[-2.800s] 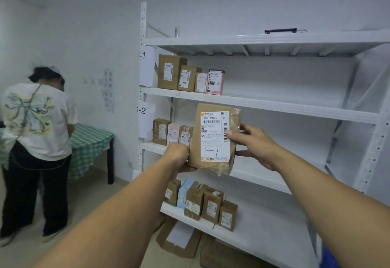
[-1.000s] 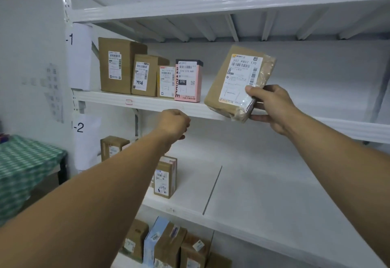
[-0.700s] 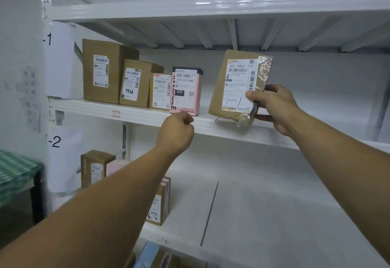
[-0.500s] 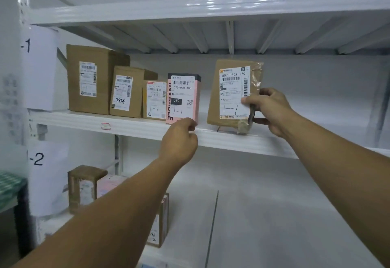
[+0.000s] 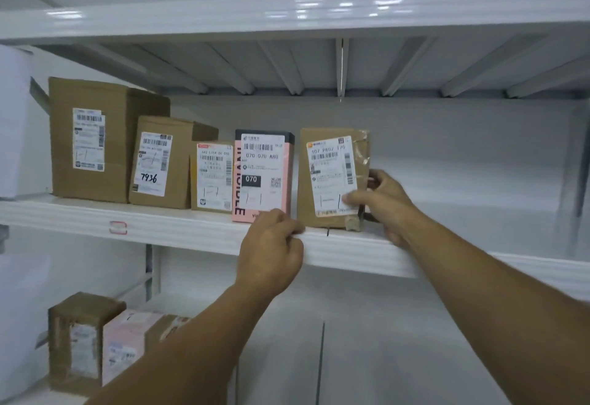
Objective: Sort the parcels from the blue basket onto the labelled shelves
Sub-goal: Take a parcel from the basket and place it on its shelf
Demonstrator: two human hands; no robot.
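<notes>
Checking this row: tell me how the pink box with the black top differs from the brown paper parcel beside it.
The pink box with the black top is a crisp, rigid carton; the brown paper parcel is crumpled and taped. Nothing grips the pink box; the right hand grips the brown paper parcel's right edge. Both stand upright, side by side, on the white shelf.
</notes>
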